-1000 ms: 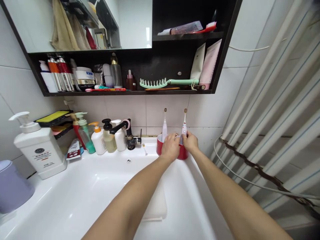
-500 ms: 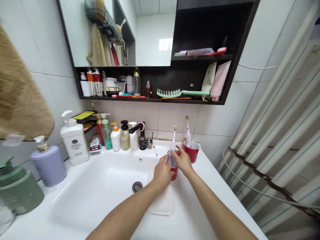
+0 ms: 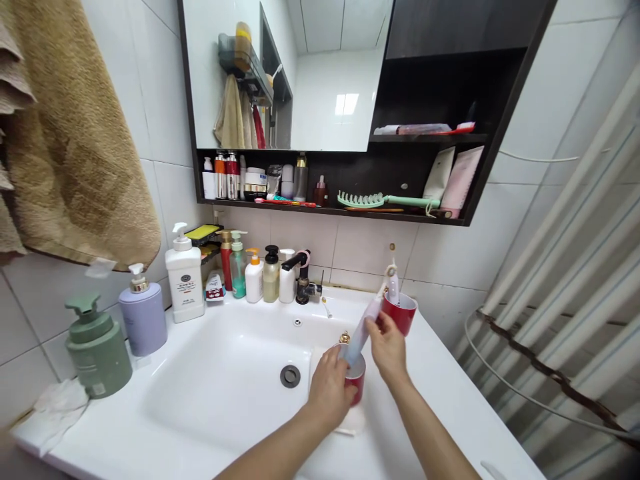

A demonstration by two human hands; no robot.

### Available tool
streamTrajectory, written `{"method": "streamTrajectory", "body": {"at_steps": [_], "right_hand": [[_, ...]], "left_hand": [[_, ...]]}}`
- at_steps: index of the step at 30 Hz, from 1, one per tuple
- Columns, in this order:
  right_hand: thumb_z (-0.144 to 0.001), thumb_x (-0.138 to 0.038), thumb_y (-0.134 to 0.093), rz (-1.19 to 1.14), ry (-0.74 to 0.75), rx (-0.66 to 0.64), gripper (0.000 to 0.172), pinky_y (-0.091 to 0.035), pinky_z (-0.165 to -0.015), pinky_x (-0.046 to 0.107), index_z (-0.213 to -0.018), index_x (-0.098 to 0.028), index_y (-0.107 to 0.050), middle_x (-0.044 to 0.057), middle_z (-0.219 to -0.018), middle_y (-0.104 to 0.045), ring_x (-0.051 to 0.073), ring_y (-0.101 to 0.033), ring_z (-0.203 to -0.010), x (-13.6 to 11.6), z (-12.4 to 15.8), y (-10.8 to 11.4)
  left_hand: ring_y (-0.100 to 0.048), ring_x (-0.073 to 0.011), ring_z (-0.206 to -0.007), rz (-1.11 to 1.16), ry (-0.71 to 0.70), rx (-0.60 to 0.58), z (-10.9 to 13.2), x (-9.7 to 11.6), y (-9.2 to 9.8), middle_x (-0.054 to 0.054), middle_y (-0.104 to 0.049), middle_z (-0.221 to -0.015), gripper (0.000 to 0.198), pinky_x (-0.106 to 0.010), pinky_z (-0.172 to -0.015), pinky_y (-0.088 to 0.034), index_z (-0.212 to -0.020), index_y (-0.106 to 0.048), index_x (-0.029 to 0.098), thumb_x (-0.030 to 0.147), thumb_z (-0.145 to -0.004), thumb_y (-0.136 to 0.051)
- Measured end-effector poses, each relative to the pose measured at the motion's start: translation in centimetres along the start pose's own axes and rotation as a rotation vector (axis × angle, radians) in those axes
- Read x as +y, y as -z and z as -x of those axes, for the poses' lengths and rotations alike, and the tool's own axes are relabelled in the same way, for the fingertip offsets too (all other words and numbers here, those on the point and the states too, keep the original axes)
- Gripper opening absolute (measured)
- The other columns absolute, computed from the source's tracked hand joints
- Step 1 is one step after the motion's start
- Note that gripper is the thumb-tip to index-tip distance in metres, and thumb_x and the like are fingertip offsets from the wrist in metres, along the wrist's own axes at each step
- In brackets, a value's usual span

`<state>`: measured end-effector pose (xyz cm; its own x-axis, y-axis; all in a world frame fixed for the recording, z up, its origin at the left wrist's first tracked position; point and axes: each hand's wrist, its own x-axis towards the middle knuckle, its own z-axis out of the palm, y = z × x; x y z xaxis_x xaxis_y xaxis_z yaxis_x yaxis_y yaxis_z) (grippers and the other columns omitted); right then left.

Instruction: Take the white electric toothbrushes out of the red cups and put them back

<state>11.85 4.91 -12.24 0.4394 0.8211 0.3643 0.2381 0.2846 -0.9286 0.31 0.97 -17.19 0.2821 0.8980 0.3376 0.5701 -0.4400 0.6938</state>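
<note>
I've got the left hand curled round a red cup over the white sink; the right hand pinches a tilted toothbrush, its lower end at the cup's mouth. Farther right, I see a second red cup holding another toothbrush upright.

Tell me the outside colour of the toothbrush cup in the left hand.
Red. The toothbrush cup in the left hand shows best in the head view.

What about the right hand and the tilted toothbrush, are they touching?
Touching. The head view shows the right hand gripping the tilted toothbrush by its side, with no gap between them.
</note>
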Motion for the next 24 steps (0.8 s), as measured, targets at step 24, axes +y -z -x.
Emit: {"method": "streamTrajectory", "body": {"at_steps": [24], "right_hand": [[-0.055, -0.034, -0.056, -0.523, -0.425, -0.064, 0.022, -0.043, -0.053, 0.024, -0.066, -0.017, -0.051, -0.002, -0.051, -0.054, 0.011, -0.052, -0.050, -1.0, 1.3, 0.4]], "left_hand": [[-0.036, -0.0050, -0.036, 0.825, 0.353, -0.305, 0.1, 1.8, 0.8, 0.003, -0.041, -0.050, 0.044, -0.020, -0.040, -0.027, -0.062, -0.036, 0.016, 0.059, -0.061, -0.029]]}}
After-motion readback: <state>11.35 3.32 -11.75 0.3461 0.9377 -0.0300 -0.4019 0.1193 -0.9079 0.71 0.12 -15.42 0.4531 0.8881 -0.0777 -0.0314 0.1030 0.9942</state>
